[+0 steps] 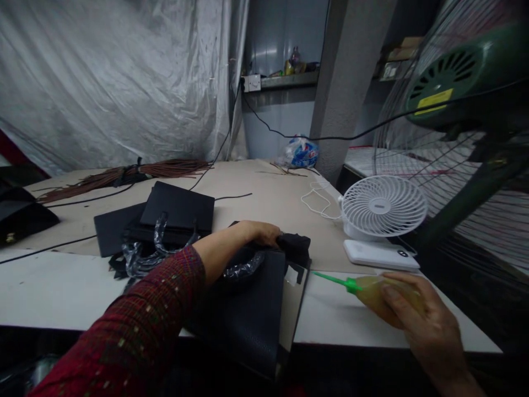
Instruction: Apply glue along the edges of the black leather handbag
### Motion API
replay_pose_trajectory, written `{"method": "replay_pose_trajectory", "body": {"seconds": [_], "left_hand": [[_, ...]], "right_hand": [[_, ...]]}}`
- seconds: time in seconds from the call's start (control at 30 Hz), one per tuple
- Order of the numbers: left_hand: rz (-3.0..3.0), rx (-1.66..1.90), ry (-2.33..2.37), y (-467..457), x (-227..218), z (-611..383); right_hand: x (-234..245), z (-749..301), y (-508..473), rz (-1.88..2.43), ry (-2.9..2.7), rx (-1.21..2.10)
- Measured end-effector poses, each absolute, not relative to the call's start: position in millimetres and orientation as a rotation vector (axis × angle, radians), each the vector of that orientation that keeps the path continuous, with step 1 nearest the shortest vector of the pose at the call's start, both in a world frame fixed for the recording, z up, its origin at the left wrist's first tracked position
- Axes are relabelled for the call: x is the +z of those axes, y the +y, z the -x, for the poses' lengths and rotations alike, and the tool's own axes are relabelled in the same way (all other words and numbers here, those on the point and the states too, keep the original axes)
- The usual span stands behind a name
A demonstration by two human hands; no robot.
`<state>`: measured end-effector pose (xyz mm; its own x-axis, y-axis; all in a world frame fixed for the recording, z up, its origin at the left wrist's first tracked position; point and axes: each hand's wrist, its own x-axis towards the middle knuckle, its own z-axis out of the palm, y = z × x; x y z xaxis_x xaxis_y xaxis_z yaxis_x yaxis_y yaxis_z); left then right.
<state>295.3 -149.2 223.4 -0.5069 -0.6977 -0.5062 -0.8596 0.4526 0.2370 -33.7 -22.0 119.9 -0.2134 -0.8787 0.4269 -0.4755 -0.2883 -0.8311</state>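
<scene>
At lower right, our right hand [432, 320] grips the bottle [372, 298], nozzle [333, 279] toward the bag [252, 309]. At centre, our left hand [264, 232] meets the bag; we cannot tell whether it grips.

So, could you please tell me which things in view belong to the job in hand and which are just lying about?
In hand:
black bag, left hand at its top
squeeze bottle, held in right hand

Seemingly just lying about:
white fan
white device beside it
brown cord bundle
blue-and-white plastic bundle
</scene>
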Motion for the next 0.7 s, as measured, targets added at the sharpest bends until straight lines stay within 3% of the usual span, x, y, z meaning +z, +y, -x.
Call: {"method": "replay_pose_trajectory", "body": {"seconds": [0.33, 0.7], "left_hand": [[1.354, 0.57, 2.39, -139.8, 224.9, -288.8], [1.368, 0.581, 2.457, -137.2, 219.1, -292.2]], "right_hand": [[135.8, 16.4, -48.8, 2.119, 1.508, -1.393], [144.8, 13.8, -50.1, 2.214, 1.438, -1.306]]}}
